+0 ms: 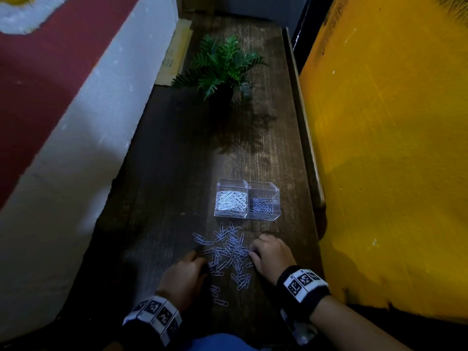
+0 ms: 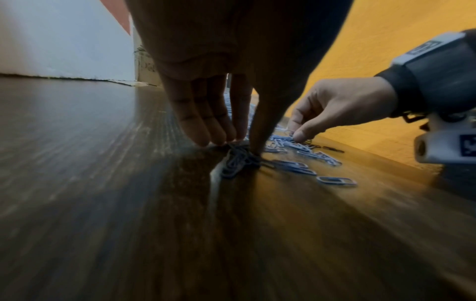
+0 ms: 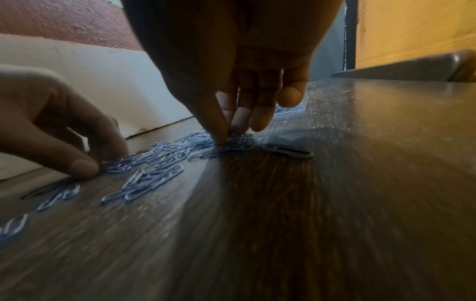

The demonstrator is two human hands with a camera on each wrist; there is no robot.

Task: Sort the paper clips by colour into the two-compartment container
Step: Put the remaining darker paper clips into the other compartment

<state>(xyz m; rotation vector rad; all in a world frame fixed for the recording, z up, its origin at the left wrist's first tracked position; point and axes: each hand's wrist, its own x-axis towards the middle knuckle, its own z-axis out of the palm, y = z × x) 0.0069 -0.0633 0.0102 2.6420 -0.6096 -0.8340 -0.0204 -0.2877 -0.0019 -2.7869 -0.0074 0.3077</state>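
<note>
A clear two-compartment container [image 1: 247, 217] stands on the dark wooden table [image 1: 177, 173]. Its left compartment holds white paper clips [image 1: 230, 200] and its right one blue paper clips [image 1: 262, 205]. A loose pile of blue clips [image 1: 228, 252] lies just in front of it. My left hand [image 1: 202, 262] is at the pile's near left edge, and its thumb and fingertips pinch a small bunch of blue clips [image 2: 238, 159] against the table. My right hand [image 1: 253, 252] is at the pile's right edge, where thumb and forefinger pinch blue clips [image 3: 235, 140].
A small potted fern [image 1: 222, 67] stands farther back on the table. A white and red wall [image 1: 76, 122] runs along the left, a yellow wall [image 1: 392, 148] along the right behind a raised table edge [image 1: 306, 138]. One clip [image 3: 288, 152] lies apart, right of the pile.
</note>
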